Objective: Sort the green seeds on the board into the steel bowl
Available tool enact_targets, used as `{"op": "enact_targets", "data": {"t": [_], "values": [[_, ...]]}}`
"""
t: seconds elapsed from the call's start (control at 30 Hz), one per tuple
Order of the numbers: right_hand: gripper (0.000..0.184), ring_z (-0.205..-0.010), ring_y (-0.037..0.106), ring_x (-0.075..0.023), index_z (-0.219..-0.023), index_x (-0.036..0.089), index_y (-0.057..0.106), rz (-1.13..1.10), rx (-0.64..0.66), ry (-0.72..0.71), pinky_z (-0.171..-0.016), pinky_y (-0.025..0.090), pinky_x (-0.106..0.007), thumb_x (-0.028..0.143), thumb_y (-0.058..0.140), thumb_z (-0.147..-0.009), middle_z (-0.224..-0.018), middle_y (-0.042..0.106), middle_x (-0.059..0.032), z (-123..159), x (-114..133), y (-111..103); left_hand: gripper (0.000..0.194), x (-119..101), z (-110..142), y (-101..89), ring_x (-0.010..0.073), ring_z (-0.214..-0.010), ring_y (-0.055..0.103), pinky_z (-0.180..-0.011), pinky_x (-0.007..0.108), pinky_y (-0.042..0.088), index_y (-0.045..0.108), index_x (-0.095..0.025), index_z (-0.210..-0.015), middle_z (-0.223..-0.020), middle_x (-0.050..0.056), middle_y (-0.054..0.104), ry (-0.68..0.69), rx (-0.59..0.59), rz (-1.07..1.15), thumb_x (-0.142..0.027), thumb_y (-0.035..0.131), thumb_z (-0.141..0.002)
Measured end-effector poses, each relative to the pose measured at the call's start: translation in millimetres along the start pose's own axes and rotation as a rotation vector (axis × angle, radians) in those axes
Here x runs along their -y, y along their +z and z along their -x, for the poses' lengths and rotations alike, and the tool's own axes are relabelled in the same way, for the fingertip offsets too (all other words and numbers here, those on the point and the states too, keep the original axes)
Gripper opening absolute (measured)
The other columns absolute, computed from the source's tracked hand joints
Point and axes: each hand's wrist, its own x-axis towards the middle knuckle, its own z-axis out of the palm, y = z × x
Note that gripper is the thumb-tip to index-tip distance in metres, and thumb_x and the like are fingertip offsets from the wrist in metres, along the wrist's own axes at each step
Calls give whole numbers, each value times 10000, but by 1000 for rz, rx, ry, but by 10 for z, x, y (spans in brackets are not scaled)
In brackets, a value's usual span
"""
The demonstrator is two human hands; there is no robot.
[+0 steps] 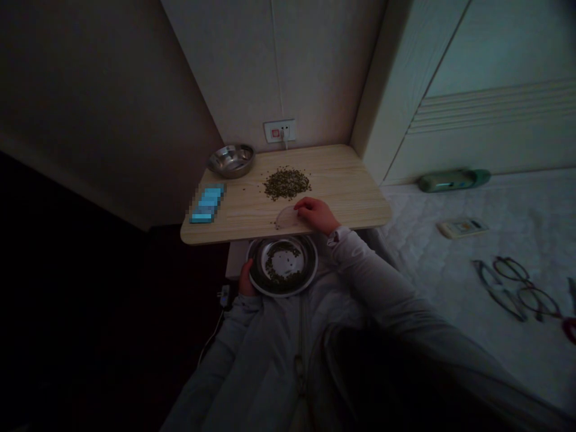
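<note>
My left hand (246, 279) grips the left rim of a steel bowl (308, 271) held just below the front edge of a small wooden table (346, 186). The bowl holds a ring of small dark seeds. My right hand (316, 213) rests on the table near its front edge, fingers curled on a pale thin card-like piece (285, 217) that lies flat, with a few seeds beside it. A pile of the same dark seeds (287, 183) lies in the middle of the table, just beyond that hand.
An empty steel bowl (231, 159) stands at the table's back left. A blue flat object (207, 204) lies at its left edge. A wall socket (279, 130) with a plugged cable is behind. On the bed to the right lie a remote (461, 227), glasses (517, 287) and a green case (452, 180).
</note>
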Motion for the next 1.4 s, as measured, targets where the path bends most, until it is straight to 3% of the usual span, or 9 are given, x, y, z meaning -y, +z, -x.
{"op": "enact_targets", "data": {"t": [0.3,0.7,1.07,1.23,1.4], "values": [[218,-613,511,-96,-772,158,609,-24,-4,3,-596,384,-213,211,438,-646,-655,592,19,-3,-4,3,234,28,-50,-56,209,-886,590,-895,302,370,664,-178,-594,-636,39,667,55,64,-44,-289,484,-692],[176,-566,490,-94,-689,163,613,-18,56,-23,-574,363,-216,229,457,-642,-580,580,30,0,-3,-8,344,14,-26,-32,161,-732,618,-835,257,413,671,-147,-595,-596,28,665,7,29,2,-256,398,-773],[210,-615,501,-111,-742,146,594,11,-98,8,-606,367,-235,238,429,-651,-639,573,2,-23,-33,14,316,26,-31,-20,147,-647,614,-779,257,440,654,-164,-549,-587,25,663,51,53,-2,-246,423,-749],[198,-614,506,-107,-729,142,597,29,-68,0,-600,365,-227,229,434,-658,-636,577,2,-4,-2,4,301,19,-57,-35,130,-600,600,-780,237,428,651,-149,-530,-559,22,652,60,-16,-33,-219,437,-731],[185,-623,506,-107,-715,149,608,53,-18,-13,-600,360,-223,220,447,-654,-638,586,8,5,11,-11,312,14,-37,-23,155,-622,608,-754,262,447,654,-163,-529,-577,34,658,31,34,-23,-243,430,-731]]}}
